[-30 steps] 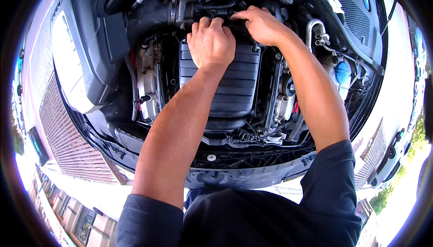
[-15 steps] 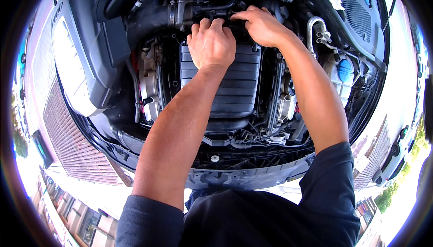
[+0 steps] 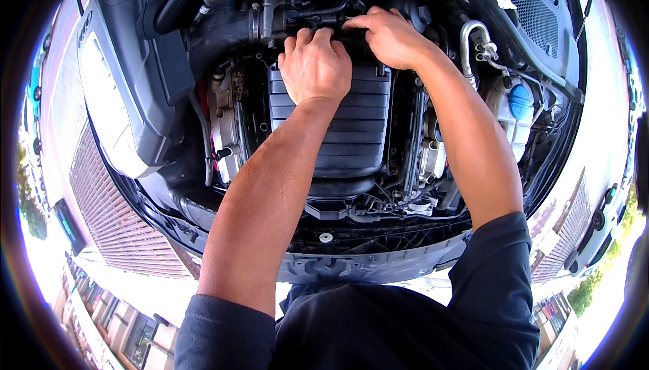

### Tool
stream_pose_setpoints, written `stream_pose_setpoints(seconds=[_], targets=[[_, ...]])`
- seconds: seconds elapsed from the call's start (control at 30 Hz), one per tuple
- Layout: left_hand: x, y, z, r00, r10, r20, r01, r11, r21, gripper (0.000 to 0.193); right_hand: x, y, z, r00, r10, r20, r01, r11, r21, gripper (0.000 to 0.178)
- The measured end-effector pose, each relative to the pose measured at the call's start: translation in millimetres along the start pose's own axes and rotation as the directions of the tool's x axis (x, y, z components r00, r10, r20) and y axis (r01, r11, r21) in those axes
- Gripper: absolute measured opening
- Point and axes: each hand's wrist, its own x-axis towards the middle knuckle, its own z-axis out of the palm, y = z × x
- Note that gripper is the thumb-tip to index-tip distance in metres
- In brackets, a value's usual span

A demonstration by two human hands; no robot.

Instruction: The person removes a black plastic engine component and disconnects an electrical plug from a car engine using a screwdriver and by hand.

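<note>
Ribbed black engine cover is sitting mid-bay, its ridges catching daylight. Over its rear edge the left hand is arching, fingers curled downward and slightly apart — I cannot tell whether the hidden fingertips are pinching anything. Just beside it, the right hand is pointing its index finger leftward, and its grip is hiding too, so no telling there.

Behind and to the left, a thick black hose is running crosswise. Pale metal engine parts are flanking the cover, and a whitish reservoir with a blue cap is standing right of the right forearm.

Now the edges: a dark gap is separating the cover from the front panel. Open room is spreading between the forearms — but the hands are sharing tight quarters at the rear. Outside, paving is stretching leftward.
</note>
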Motion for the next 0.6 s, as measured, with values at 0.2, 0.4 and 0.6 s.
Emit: stream_pose_setpoints(seconds=[0.2,0.4,0.6], targets=[[0.3,0.9,-1.0,1.000,-0.005,0.011,0.005,1.000,0.003,0.028,-2.0,0.8,1.9,1.000,0.000,-0.025,0.001,1.000,0.013,0.054],[0.2,-1.3,-0.1,1.000,0.000,0.008,0.000,1.000,0.009,0.028,1.2,0.3,1.6,1.000,-0.001,-0.002,0.001,1.000,0.004,0.055],[0.3,-0.5,-0.3,1.000,-0.008,0.004,0.008,1.000,0.020,0.028,2.8,3.6,5.8,1.000,-0.003,-0.012,0.003,1.000,0.015,0.058]])
